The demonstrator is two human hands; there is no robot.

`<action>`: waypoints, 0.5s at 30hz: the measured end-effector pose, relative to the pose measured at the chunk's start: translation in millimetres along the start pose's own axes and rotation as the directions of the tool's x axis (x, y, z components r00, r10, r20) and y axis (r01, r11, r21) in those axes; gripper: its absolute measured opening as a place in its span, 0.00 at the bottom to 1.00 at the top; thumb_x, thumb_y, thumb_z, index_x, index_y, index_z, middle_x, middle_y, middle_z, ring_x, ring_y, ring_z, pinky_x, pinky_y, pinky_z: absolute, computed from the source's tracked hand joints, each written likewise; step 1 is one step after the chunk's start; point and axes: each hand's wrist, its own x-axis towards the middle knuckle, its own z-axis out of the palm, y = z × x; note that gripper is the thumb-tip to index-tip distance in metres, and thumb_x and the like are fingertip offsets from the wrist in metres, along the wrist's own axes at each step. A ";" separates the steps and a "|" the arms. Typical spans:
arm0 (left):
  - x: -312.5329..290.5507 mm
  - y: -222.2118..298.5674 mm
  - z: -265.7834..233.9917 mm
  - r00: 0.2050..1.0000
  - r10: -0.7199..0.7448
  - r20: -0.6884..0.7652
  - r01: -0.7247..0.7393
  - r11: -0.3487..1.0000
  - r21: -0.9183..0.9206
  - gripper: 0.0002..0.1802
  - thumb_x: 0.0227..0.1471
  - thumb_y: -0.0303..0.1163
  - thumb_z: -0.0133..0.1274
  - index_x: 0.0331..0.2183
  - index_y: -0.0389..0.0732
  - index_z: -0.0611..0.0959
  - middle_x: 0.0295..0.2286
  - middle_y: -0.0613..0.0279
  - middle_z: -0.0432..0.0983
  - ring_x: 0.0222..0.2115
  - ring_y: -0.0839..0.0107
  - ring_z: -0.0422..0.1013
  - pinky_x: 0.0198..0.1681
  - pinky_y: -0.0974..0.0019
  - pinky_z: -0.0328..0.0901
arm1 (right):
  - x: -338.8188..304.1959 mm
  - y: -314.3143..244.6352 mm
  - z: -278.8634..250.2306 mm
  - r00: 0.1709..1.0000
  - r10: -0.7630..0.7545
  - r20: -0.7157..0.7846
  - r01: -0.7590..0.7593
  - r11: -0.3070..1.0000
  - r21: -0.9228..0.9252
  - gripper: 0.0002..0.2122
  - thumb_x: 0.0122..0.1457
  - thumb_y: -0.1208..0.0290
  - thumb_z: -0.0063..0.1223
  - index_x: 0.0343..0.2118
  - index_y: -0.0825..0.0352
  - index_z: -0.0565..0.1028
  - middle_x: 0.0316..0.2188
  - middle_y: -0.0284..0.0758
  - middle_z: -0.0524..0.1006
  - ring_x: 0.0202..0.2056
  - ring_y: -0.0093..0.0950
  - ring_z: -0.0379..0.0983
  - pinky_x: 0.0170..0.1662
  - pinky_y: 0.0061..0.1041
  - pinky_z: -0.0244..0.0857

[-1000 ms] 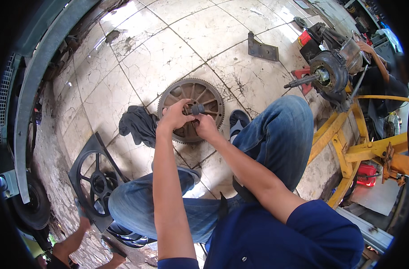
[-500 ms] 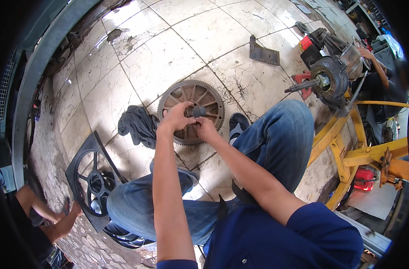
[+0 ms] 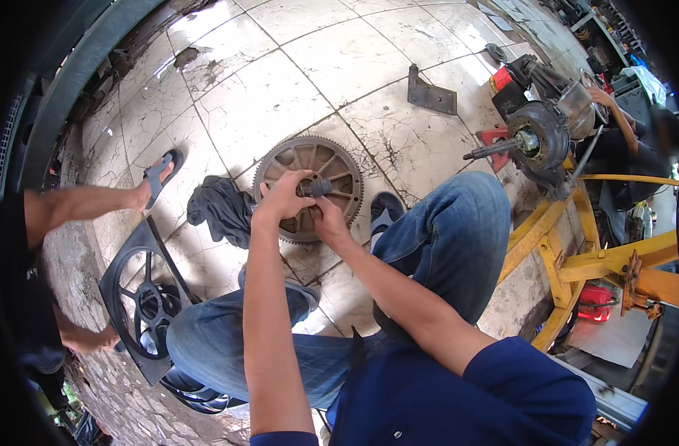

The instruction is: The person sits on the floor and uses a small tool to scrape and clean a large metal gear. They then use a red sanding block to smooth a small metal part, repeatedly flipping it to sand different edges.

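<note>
Another person's sandalled foot (image 3: 156,183) is newly standing at left, tightening room past the crumpled black cloth (image 3: 220,213). At centre, over the round brown toothed metal wheel (image 3: 332,165), the left hand (image 3: 281,198) is curving beside a short dark cylindrical part (image 3: 321,187), the right hand (image 3: 330,224) reaching its near side; whether either is clamping, I cannot tell. Pale floor tiles (image 3: 280,89) are stretching beyond.

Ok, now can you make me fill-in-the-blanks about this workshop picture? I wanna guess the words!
1. Under the left hand and right hand, the round wheel has an edge ringed with small ____.
2. The dark cloth lies to the wheel's ____ in the picture.
3. The big stand at the right is painted ____.
4. The person's jeans are ____.

Missing words: teeth; left; yellow; blue.
</note>
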 end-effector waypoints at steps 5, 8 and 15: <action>-2.0 -1.5 1.0 1.000 -0.005 0.006 0.004 1.000 0.020 0.34 0.44 0.39 0.63 0.55 0.54 0.72 0.54 0.62 0.67 0.57 0.61 0.61 0.61 0.33 0.36 | 3.9 -14.2 -5.8 0.990 0.113 0.081 -0.116 0.993 0.033 0.14 0.54 0.82 0.43 0.43 0.67 0.75 0.38 0.49 0.77 0.43 0.47 0.74 0.45 0.36 0.67; 1.1 -7.4 8.0 1.000 0.013 -0.004 -0.013 1.000 -0.010 0.35 0.44 0.42 0.64 0.55 0.54 0.72 0.54 0.63 0.68 0.58 0.61 0.61 0.62 0.33 0.33 | -1.4 -2.3 4.7 0.999 0.032 -0.015 -0.032 0.999 0.035 0.15 0.54 0.82 0.42 0.44 0.67 0.75 0.38 0.49 0.77 0.43 0.45 0.74 0.45 0.34 0.67; 2.0 -2.6 3.5 0.999 -0.013 0.038 0.011 0.999 0.043 0.35 0.45 0.44 0.63 0.55 0.54 0.72 0.52 0.62 0.71 0.56 0.62 0.64 0.62 0.44 0.42 | -6.1 29.9 -3.0 0.996 0.085 0.040 -0.091 0.982 0.164 0.13 0.56 0.83 0.41 0.41 0.67 0.76 0.35 0.47 0.78 0.41 0.42 0.76 0.43 0.32 0.68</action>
